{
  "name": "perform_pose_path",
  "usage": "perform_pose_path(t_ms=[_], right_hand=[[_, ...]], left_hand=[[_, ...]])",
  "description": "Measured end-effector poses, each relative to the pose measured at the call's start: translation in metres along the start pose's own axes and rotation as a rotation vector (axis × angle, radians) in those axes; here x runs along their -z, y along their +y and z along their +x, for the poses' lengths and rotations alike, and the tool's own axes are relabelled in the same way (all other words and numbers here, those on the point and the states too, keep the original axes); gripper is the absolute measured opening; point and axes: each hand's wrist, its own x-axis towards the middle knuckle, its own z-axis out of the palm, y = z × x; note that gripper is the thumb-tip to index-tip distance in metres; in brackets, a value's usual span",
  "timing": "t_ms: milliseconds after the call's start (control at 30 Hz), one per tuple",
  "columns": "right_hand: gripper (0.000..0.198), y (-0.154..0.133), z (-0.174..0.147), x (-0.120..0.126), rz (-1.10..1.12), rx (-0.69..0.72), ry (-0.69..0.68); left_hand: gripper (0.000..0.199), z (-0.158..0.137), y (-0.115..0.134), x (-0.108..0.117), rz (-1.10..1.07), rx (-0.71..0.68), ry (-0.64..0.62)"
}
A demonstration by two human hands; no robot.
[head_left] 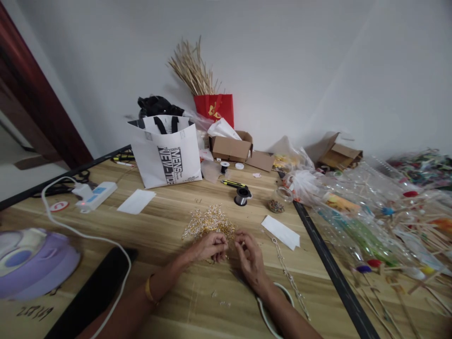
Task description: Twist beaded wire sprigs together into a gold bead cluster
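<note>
In the head view, the left hand [213, 246] is curled nearly closed, thumb and fingertips drawn together; whether it pinches anything cannot be told. The right hand [249, 258] is loosely bent just beside it, fingertips close to the thumb, and its hold cannot be told either. The heap of gold and clear beaded sprays [208, 220] lies on the wooden table [190, 310] just beyond both hands, its near edge partly hidden by the left one.

Under the right forearm shows the rim of a white container [263, 310]; the arm hides what it holds. Beyond the right hand, a small clear jar [282, 194] has a mass of small mixed-colour beads [275, 206] at its near end.

Farther back, a white printed bag [148, 160] stands upright with black handles, its contents out of sight. Behind it, a red bag [226, 107] holds a tall bunch of dried stalks [192, 68]. Near that, an open cardboard box [231, 149] has white wrapping [224, 128] rising out of it. A clear plastic bag [293, 155] has yellow pieces [280, 162] showing at its left, and beside it sits a second box [341, 154] with flaps raised, its inside not visible
</note>
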Motion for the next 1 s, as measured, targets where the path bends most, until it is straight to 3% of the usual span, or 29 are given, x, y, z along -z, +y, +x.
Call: perform_pose_path(t_ms=[167,333,500,767,1000], right_hand=[[0.017,-0.004,-0.001,-0.001,0.010,0.097,-0.222],[0.020,0.001,-0.004,-0.004,-0.085,0.043,-0.248],[0.017,0.004,-0.004,-0.004,-0.042,-0.065,-0.173],[0.022,0.009,0.002,-0.001,0.207,-0.306,-0.026],[0.027,0.010,0.005,-0.001,0.385,-0.391,0.038]], left_hand=[[0.043,-0.001,0.000,-0.001,-0.002,0.000,-0.016],[0.043,-0.001,0.001,-0.003,-0.011,0.019,-0.009],[0.041,0.000,0.000,-0.003,0.000,0.021,-0.013],[0.034,0.000,-0.003,-0.003,0.059,0.031,-0.027],[0.031,-0.001,-0.003,-0.002,0.064,0.059,-0.010]])
